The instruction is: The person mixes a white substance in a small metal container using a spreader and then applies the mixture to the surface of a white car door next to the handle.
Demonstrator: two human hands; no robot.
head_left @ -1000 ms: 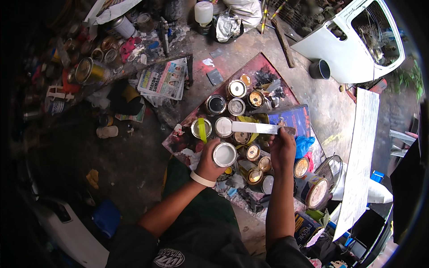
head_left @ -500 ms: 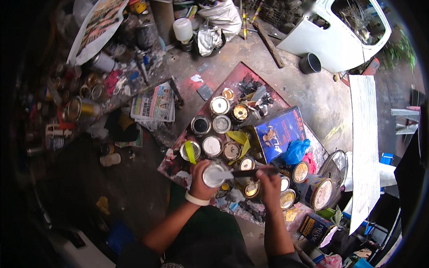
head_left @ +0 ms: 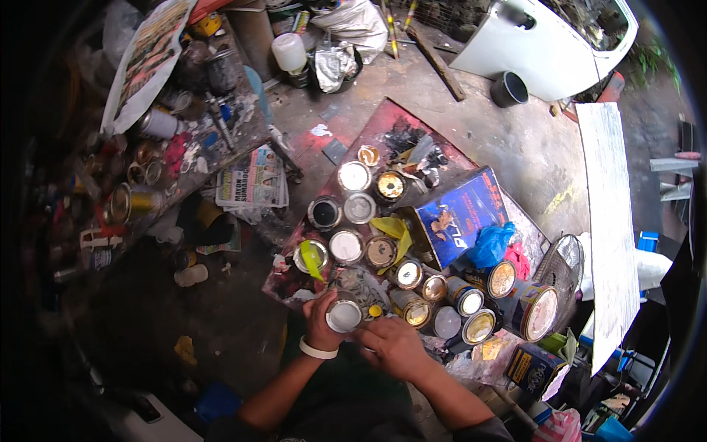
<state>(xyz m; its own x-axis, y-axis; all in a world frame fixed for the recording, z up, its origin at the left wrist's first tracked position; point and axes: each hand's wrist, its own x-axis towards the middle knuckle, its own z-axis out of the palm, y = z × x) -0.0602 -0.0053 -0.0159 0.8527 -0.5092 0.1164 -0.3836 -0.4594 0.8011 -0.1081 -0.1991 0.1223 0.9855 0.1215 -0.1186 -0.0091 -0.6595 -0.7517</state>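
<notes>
My left hand [head_left: 322, 324], with a pale band at the wrist, is closed round a small tin can [head_left: 344, 317] with a whitish-grey round top. My right hand [head_left: 392, 346] is at the can's lower right, back up and fingers curled in. Whatever those fingers hold, if anything, is hidden beneath the hand. Just beyond stand several paint tins: one with a yellow-green strip [head_left: 312, 258] across it, a white-topped tin [head_left: 346, 246] and a brownish-topped tin [head_left: 381, 252]. A small yellow cap [head_left: 375, 311] lies close to my right fingers.
Paint-stained board [head_left: 294, 280] carries the tins, a blue rectangular can [head_left: 460, 217], a blue plastic bag [head_left: 489, 244] and a large tin [head_left: 536, 313]. Folded newspaper [head_left: 254, 179] and a cluttered bench [head_left: 206, 158] are at left. A white car door [head_left: 515, 62] and long pale panel [head_left: 607, 228] occupy the right.
The dark-handled flat-bladed tool, held over the can in my right hand before, no longer shows. My right hand has moved left and down; my left hand has lowered slightly with the can.
</notes>
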